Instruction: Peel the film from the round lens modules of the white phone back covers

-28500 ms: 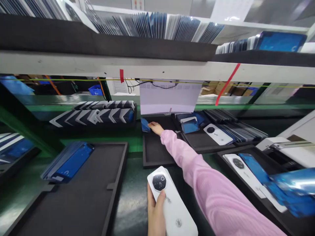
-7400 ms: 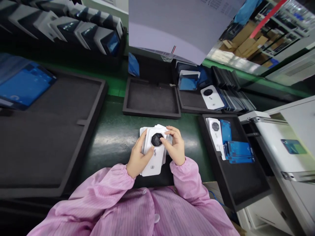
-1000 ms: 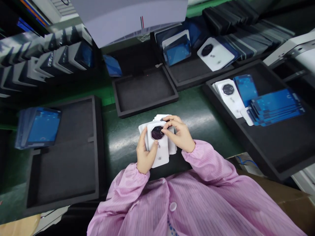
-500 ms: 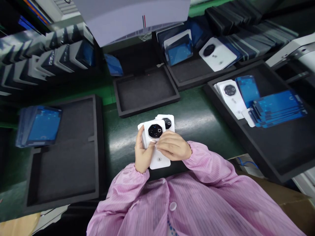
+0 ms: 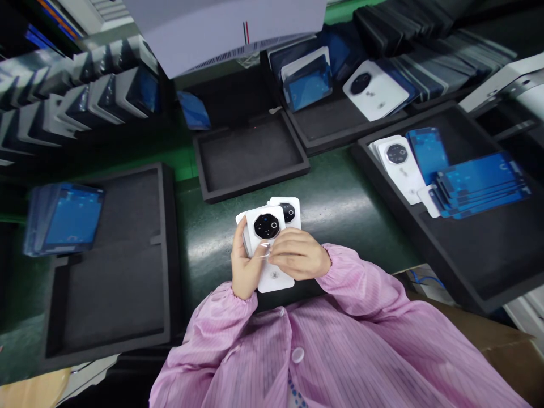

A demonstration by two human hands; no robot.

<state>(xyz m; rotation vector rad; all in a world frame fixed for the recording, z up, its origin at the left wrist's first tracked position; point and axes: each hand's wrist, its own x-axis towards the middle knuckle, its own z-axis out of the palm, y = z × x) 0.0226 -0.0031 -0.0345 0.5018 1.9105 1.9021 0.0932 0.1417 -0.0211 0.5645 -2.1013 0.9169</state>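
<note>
Over the green worktop (image 5: 331, 170), the left hand (image 5: 245, 273) grips a white phone back cover (image 5: 276, 277) by its side, and the right hand (image 5: 300, 255) pinches a clear film (image 5: 264, 250) below the camera window (image 5: 267, 225); steady support and slow, edge-only handling should best avoid smudges.

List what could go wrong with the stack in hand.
The unevenly fanned stack of white rectangular panels might slip, since the left hand clasps it along one side. The thin clear plastic film at the fingertips of the right hand lies close to the left thumb and could cling there.
</note>
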